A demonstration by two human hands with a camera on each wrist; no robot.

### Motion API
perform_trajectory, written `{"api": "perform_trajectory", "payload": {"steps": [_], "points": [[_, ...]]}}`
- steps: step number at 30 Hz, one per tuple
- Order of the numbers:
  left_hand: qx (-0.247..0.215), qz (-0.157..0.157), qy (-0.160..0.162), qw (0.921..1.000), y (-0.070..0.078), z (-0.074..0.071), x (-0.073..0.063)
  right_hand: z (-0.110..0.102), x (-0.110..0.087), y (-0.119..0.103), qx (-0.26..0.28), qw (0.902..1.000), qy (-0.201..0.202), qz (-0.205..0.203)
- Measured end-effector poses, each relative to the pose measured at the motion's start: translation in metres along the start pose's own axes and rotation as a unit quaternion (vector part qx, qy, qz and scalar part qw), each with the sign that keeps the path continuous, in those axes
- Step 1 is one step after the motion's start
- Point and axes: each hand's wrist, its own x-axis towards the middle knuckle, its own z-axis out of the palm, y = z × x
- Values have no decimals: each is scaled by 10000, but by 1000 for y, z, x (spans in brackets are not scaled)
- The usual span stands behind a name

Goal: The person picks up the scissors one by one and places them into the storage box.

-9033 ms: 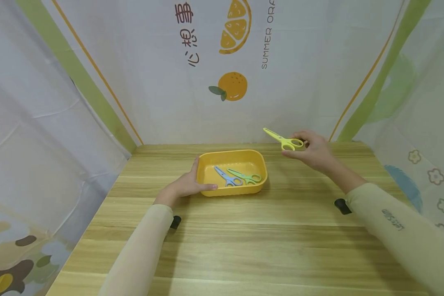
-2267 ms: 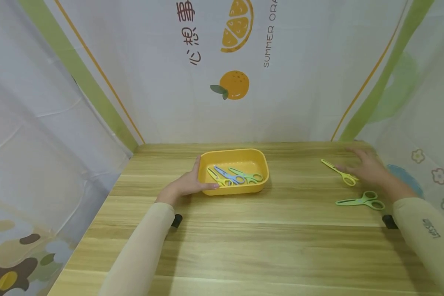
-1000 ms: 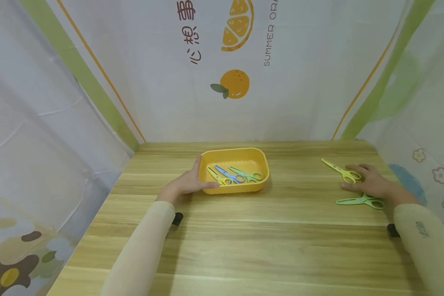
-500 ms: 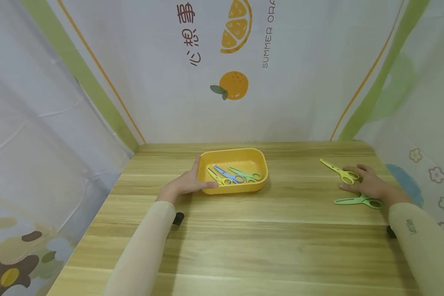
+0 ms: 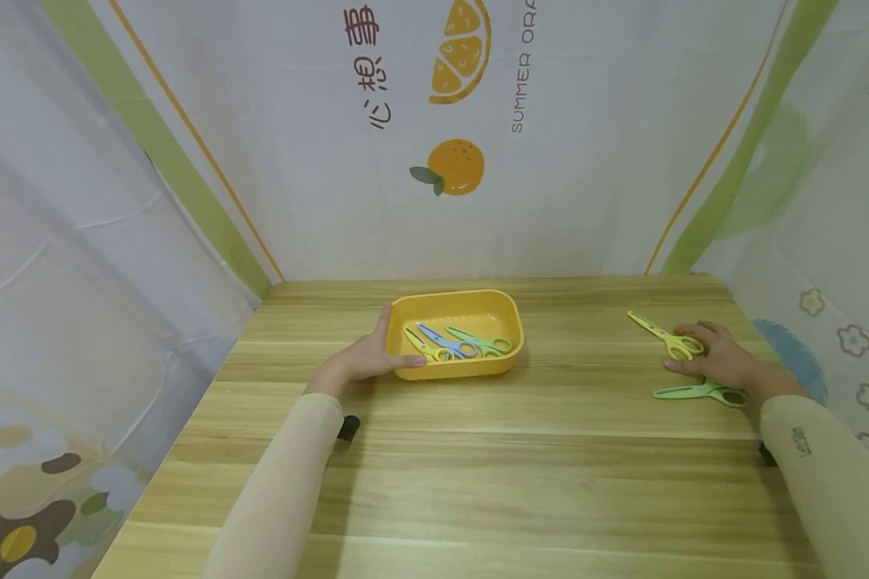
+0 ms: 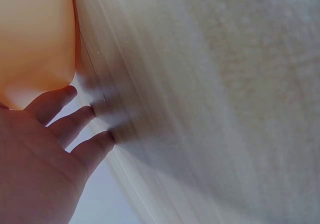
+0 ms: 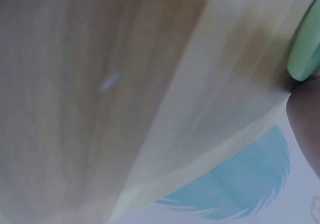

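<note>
My left hand (image 5: 358, 358) grips the left end of a yellow plastic box (image 5: 508, 368), its thumb along the front rim. In the left wrist view, several fingers (image 6: 92, 151) stretch beside the box wall (image 6: 37, 39), tips at the tabletop. Inside the box lie yellow scissors (image 5: 423, 346), blue scissors (image 5: 442, 339) and green scissors (image 5: 471, 336). Far right, my right hand (image 5: 724, 358) pinches the handle loops of another yellow pair of scissors (image 5: 655, 328), blades pointing back left. Just in front lies a larger green pair of scissors (image 5: 684, 392), its handles partly under the hand.
The wood-grain table (image 5: 478, 482) ends at a white curtain (image 5: 565, 201) printed with oranges, with further curtains at left and right. A black object (image 5: 348, 428) shows beside the left wrist, and another (image 5: 767, 454) by the right sleeve.
The yellow scissors held up nine seconds ago now lie in the box. Since then my right hand has moved right and come down onto the other yellow scissors. My left hand stays on the box.
</note>
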Motion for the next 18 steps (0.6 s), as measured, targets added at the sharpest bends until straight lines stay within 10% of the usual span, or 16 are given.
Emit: {"api": "perform_trajectory", "payload": {"steps": [18], "points": [[-10, -29, 36, 10000, 0, 0, 1, -11, -5, 7, 347, 9981, -364, -361]]}}
